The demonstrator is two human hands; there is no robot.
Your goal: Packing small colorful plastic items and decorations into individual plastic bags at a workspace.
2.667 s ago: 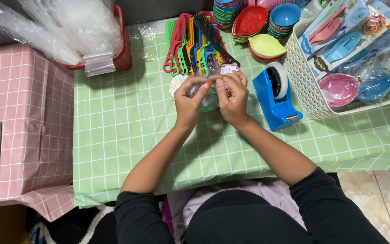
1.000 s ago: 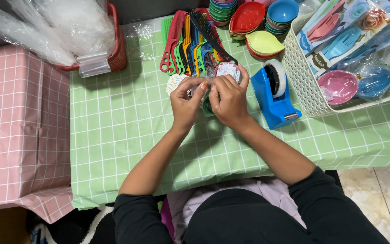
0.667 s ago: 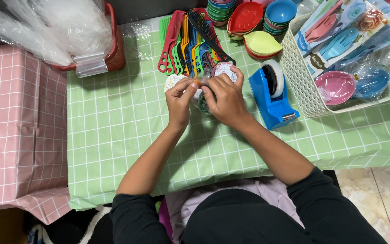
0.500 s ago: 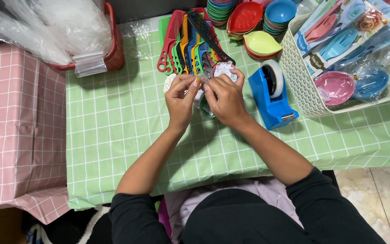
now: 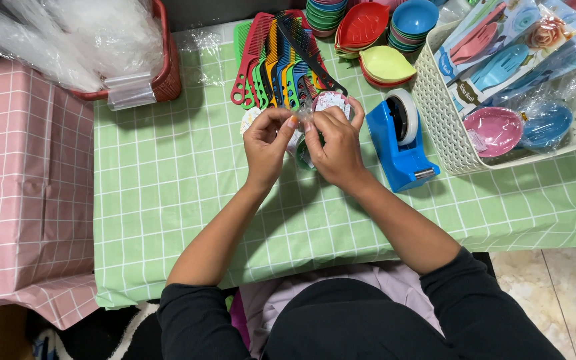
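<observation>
My left hand [image 5: 267, 143] and right hand [image 5: 337, 148] have barely shifted; both still pinch what seems a small clear packet [image 5: 303, 137], fingertips pressed together.

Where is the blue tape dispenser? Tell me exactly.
In the head view, the blue tape dispenser stands on the green checked tablecloth, just right of the right hand, left of the white basket and below the leaf-shaped dishes.

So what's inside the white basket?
The white basket holds clear-wrapped packs: a pink bowl, a blue bowl, and carded pink and blue combs. Whatever lies beneath them is hidden.
</observation>
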